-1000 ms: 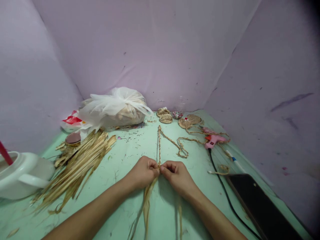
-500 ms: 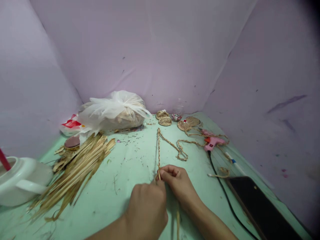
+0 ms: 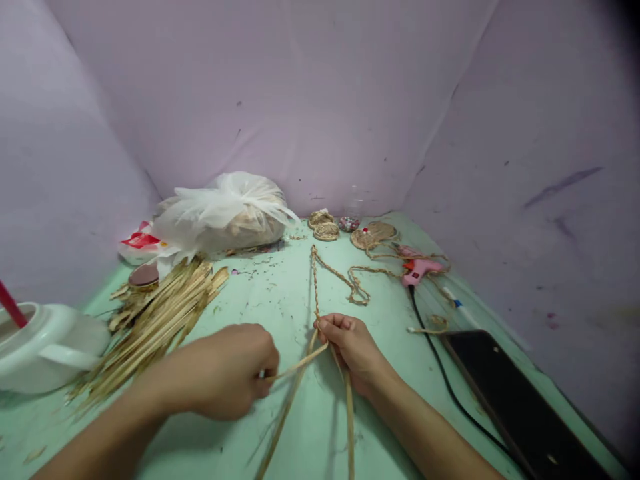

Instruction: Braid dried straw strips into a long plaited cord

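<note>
In the head view, the braided cord [image 3: 315,287] runs down the frame's centre, its near end at the right hand's fingertips and apart from the left hand. I see the right hand [image 3: 356,352], lower centre, pinching that end between thumb and fingers. The left hand [image 3: 227,370], lower left, is closed around a flat strand [image 3: 300,364] stretching from the braid over the green desk [image 3: 250,313].

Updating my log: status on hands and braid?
Left hand holding one strand. Right hand pinching braid at near end. Pink glue gun apart from both hands.
</note>
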The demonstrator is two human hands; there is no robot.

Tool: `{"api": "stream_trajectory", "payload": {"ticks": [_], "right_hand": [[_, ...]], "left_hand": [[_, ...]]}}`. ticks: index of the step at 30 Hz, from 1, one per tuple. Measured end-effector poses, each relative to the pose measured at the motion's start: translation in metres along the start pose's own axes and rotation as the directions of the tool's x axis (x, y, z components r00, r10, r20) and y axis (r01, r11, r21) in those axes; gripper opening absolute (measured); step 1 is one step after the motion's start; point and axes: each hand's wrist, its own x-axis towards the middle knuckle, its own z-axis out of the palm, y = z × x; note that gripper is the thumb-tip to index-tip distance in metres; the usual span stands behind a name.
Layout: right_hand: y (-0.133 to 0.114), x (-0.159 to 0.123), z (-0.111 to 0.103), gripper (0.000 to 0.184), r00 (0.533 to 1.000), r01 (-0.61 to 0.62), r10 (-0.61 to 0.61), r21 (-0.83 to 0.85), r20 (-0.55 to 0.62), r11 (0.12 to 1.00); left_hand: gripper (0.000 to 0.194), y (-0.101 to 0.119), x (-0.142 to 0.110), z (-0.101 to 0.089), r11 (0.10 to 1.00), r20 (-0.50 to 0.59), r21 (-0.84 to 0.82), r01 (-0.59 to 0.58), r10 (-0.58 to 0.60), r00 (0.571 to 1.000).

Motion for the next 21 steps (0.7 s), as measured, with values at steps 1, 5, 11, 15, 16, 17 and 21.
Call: {"api": "stream_trajectory", "payload": {"ticks": [1,5,11,15,16,17,21], "right_hand": [[0.001,0.0,-0.001,0.022,1.0,0.009,-0.009,0.003,0.0,1.0],[0.001,-0.001,-0.002,0.022,0.998,0.054,-0.054,-0.032,0.014,0.998],[0.002,0.002,-0.002,0.022,0.988,0.141,-0.135,-0.088,0.074,0.986],[0.002,0.007,-0.01,0.016,0.97,0.208,-0.172,-0.227,0.17,0.951],[0.002,0.007,-0.012,0.013,0.964,0.238,-0.188,-0.291,0.189,0.927],[0.002,0.007,-0.014,0.011,0.954,0.284,-0.221,-0.373,0.204,0.883],[0.001,-0.001,-0.017,0.013,0.881,0.427,-0.416,-0.754,0.224,0.499]], "left_hand": [[0.004,-0.003,-0.003,-0.009,0.998,0.025,-0.059,0.027,-0.025,0.999],[0.033,-0.004,0.015,-0.014,0.87,-0.074,-0.48,0.111,-0.167,0.983],[0.026,0.005,0.067,0.042,0.46,0.08,-0.874,0.16,-0.187,0.979],[0.015,0.005,0.073,0.056,0.569,0.007,-0.809,0.147,-0.241,0.971],[0.018,0.005,0.073,0.056,0.611,-0.012,-0.775,0.164,-0.274,0.962],[0.02,0.005,0.074,0.057,0.645,-0.023,-0.74,0.188,-0.304,0.953],[0.018,0.002,0.082,0.063,0.743,-0.125,-0.645,0.177,-0.332,0.935]]}}
